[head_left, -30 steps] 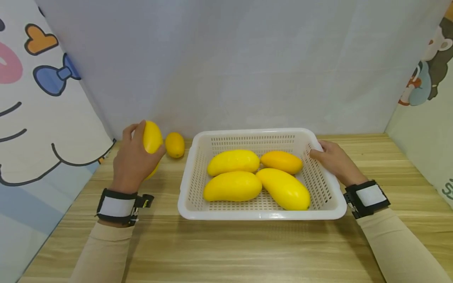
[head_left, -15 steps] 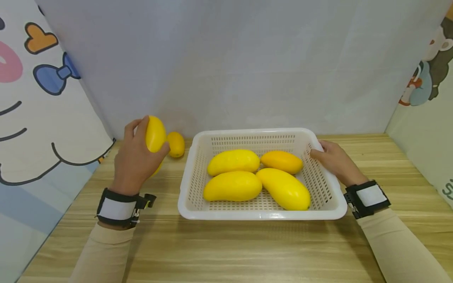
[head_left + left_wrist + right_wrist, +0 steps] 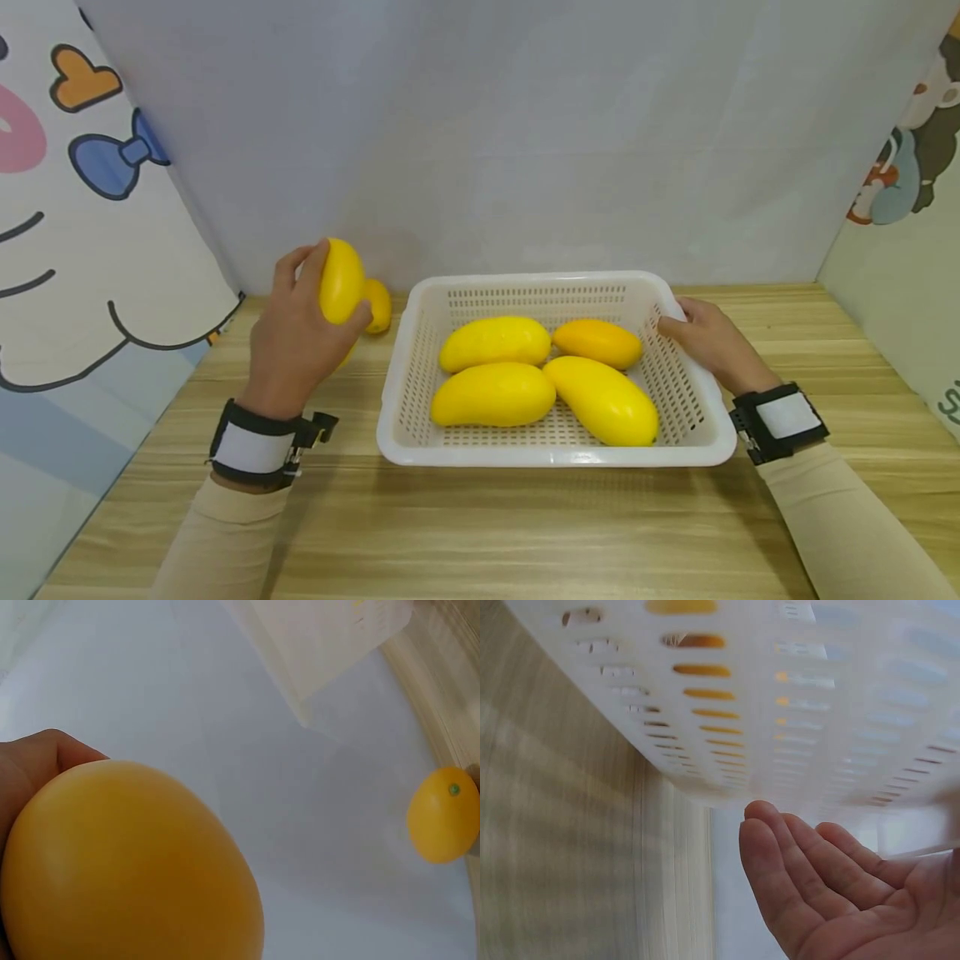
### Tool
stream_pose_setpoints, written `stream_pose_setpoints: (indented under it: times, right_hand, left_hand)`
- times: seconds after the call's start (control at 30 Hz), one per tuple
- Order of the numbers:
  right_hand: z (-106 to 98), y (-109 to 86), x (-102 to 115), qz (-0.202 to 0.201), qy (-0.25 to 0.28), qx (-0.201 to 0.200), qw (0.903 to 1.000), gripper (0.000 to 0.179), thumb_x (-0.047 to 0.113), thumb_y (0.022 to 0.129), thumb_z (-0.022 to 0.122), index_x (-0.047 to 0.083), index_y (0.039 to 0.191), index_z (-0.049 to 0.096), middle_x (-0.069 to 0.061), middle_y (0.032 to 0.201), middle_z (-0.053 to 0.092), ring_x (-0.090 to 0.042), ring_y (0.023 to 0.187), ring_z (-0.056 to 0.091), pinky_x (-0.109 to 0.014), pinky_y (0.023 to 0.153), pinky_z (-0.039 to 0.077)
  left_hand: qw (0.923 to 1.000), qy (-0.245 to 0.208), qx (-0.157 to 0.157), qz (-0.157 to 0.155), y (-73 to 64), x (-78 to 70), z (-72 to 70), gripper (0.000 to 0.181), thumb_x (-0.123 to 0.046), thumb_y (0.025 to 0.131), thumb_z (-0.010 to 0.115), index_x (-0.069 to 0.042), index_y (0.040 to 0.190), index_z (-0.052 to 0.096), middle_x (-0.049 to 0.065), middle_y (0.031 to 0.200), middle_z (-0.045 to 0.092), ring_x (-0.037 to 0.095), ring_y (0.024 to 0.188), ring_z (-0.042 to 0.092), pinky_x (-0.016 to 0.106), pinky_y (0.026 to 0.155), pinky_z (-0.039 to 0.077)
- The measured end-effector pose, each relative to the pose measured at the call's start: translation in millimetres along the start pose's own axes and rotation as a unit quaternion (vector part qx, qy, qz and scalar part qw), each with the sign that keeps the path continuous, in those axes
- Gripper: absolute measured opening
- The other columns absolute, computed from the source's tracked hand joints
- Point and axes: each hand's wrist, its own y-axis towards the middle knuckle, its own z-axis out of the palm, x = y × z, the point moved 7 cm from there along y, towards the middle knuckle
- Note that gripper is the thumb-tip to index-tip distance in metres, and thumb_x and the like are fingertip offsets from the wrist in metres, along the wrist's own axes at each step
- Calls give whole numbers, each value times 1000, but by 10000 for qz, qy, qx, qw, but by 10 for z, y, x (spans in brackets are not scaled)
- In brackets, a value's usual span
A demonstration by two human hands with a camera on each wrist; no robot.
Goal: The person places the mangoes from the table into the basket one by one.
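Note:
My left hand (image 3: 300,333) grips a large yellow mango (image 3: 342,279) at the back left, with the thumb on its right side and the fingers around its left. In the left wrist view the same mango (image 3: 135,862) fills the lower left corner. Just beyond it, partly covered, lies a smaller orange-yellow mango (image 3: 380,307) by the wall. My right hand (image 3: 716,343) holds the right end of a white plastic basket (image 3: 551,456), thumb over the rim and fingers (image 3: 761,851) along the outside wall. Several mangoes, such as the front left one (image 3: 493,395), lie inside the basket.
The basket stands on a wood-grain table (image 3: 480,533), close to a pale back wall (image 3: 510,158). A printed cartoon panel (image 3: 97,267) borders the left side, and another printed panel (image 3: 900,275) borders the right.
My left hand has moved right and slightly away with the large mango, which now overlaps the smaller one in the head view. The right hand and basket have stayed put.

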Motion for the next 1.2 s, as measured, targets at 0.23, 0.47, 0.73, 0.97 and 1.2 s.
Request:
stream_pose_setpoints:
  times: [0.23, 0.47, 0.73, 0.97, 1.2]
  right_hand:
    - [3, 15, -19, -8, -2, 15, 10000, 51, 24, 105, 45, -2, 148, 40, -34, 118, 62, -33, 79, 74, -45, 62, 62]
    - [2, 11, -9, -32, 4, 25, 10000, 50, 24, 105, 45, -2, 147, 41, -34, 117, 62, -33, 78, 74, -45, 62, 62]
    - [2, 14, -13, -12, 16, 41, 10000, 50, 24, 105, 45, -3, 147, 40, -33, 117, 61, -33, 78, 74, -45, 62, 62]
    - [3, 22, -20, 22, -11, 6, 10000, 49, 23, 104, 45, -4, 145, 41, -33, 115, 62, -32, 77, 74, -45, 62, 62]
    - [10, 16, -15, 35, 34, 27, 10000, 50, 23, 105, 45, -4, 147, 40, -33, 116, 61, -32, 78, 74, -45, 63, 62]
  left_hand:
    - [9998, -63, -11, 167, -29, -116, -12, 80, -33, 87, 69, -12, 157, 37, 19, 151, 39, 35, 85, 58, 47, 56, 51]
    - [9991, -171, -129, 377, -61, -204, -44, 79, -32, 87, 70, -13, 157, 38, 18, 151, 40, 35, 86, 59, 47, 57, 51]
    - [9971, -292, -265, 655, -83, -314, -76, 77, -30, 86, 71, -12, 155, 41, 18, 149, 42, 36, 91, 60, 47, 56, 52]
    - [9951, -423, -317, 833, -115, -407, -124, 79, -30, 85, 73, -13, 155, 41, 16, 150, 42, 35, 95, 61, 46, 57, 53]
    - [9926, -517, -383, 1032, -148, -501, -170, 79, -28, 85, 74, -13, 155, 42, 13, 151, 42, 33, 99, 62, 43, 57, 53]
